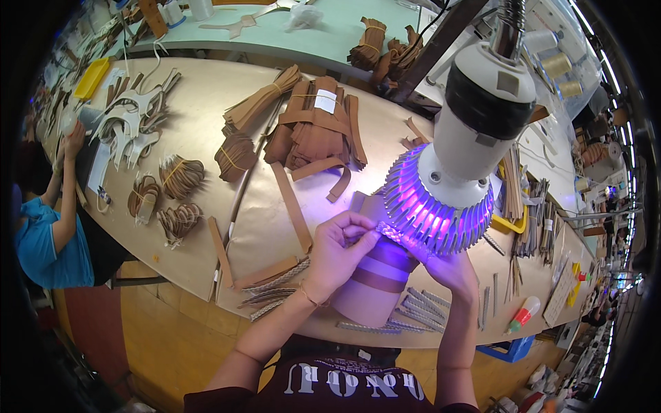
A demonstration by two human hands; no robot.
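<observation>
Under the purple-lit ribs of a lamp, a braided strip [390, 233] lies across the upper part of a tan cylinder [368, 306]. My left hand [337, 253] pinches the strip's left end between thumb and fingertips. Close to its other end is my right hand [446, 267], whose fingers are mostly hidden by the lamp head [444, 186]. A darker brown band [377, 281] wraps the cylinder. Grey braided strips [421, 308] lie beside the cylinder on the right, and more braided strips [275, 292] lie near my left wrist.
Brown strap bundles [313, 141] and loose brown strips [292, 206] lie beyond my left hand. Coiled bundles [181, 175] and pale curved pieces [131, 124] sit farther left. A person in blue [55, 241] works there. A red-and-white bottle [527, 311] lies at right.
</observation>
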